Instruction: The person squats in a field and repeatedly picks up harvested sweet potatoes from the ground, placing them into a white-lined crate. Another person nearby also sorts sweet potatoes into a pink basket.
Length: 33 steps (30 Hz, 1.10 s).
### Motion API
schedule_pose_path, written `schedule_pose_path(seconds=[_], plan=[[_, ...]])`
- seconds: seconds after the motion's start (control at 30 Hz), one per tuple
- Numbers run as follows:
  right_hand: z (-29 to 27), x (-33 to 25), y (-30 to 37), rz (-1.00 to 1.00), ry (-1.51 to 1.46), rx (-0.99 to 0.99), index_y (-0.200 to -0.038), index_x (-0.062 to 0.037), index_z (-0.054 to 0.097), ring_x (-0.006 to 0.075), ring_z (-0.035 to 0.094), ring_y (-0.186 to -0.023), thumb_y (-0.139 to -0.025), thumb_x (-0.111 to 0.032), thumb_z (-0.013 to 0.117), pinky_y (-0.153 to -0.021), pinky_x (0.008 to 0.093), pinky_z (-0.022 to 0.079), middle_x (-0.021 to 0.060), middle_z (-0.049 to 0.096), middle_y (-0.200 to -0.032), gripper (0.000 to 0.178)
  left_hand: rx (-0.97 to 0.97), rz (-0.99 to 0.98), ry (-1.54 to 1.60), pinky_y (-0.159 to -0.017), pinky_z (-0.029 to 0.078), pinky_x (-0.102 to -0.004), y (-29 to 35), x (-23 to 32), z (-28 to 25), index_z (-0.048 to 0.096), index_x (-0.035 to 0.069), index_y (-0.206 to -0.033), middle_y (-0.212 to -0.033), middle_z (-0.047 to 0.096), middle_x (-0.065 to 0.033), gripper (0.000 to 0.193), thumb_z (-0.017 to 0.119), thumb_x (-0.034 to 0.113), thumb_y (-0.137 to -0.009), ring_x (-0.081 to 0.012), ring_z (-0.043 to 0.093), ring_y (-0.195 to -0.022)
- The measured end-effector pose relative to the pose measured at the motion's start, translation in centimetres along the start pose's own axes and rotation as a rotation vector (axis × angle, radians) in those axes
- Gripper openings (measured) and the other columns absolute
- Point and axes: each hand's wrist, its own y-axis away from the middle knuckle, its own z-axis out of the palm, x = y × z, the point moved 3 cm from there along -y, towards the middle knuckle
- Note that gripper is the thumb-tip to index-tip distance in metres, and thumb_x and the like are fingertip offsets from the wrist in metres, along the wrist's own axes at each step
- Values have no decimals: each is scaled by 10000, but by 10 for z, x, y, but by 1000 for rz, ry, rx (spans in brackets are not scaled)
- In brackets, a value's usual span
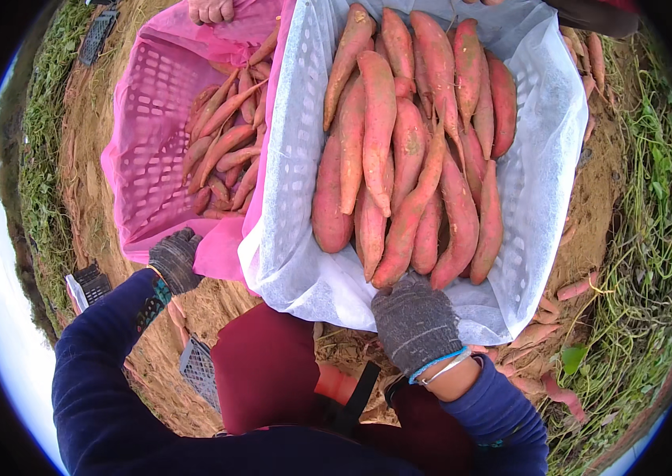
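Outdoor soil, green vines alongside; left hand grips pink liner; right hand, finger closure indeterminable.

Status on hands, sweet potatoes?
Left hand at pink liner, near edge. Sweet potatoes piled in white liner, right hand at near edge. Other person's hand beyond.

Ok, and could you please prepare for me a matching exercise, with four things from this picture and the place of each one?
Column one
1. Left gloved hand
2. Right gloved hand
3. Another person's hand
4. Dark plastic crate

Column two
A. At the far edge of the pink liner
B. On the ground, left of the maroon trouser leg
C. At the near edge of the pink liner
D. At the near side of the white liner, beside sweet potatoes

Right pairs: 1-C, 2-D, 3-A, 4-B
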Motion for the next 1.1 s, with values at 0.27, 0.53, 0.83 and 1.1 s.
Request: schedule_pose_path(seconds=[0.27, 0.53, 0.83, 1.1], plan=[[2, -4, -1, 103, 70, -65, -961, -63, 653, 267, 627, -796, -795, -168, 578, -608, 421, 500, 88, 630, -843, 210, -35, -34, 49, -879, 474, -461, 5, 4, -18, 566, 88, -1157, -1100, 546, -179, 568, 710, 305, -652, -364, 567, -1040], [13, -7, -8, 326, 26, -379, -1234, -107, 557, 369, 572, -1049, -791, -188, 644, -854, 465, 477, 189, 579, -1165, 458, -78, -6, 91, -920, 461, -460, 7, 4, -26, 541, 130, -1224, -1176, 541, -164, 521, 637, 249, -726, -344, 563, -1087], [-6, -19, -13, 294, 37, -390, -1039, -83, 663, 366, 614, -994, -769, -153, 657, -860, 445, 500, 198, 646, -1014, 278, -7, 4, 178, -961, 445, -533, 10, -2, -7, 523, 151, -1285, -1292, 504, -151, 508, 597, 231, -789, -346, 516, -1190], [-7, -27, -10, 402, 69, -438, -1161, -93, 634, 339, 593, -1099, -832, -63, 563, -936, 432, 480, 191, 605, -1176, 338, -36, -61, 116, -1000, 408, -573, 11, 1, -11, 476, 167, -1334, -1358, 448, -143, 519, 589, 196, -828, -357, 471, -1251]])
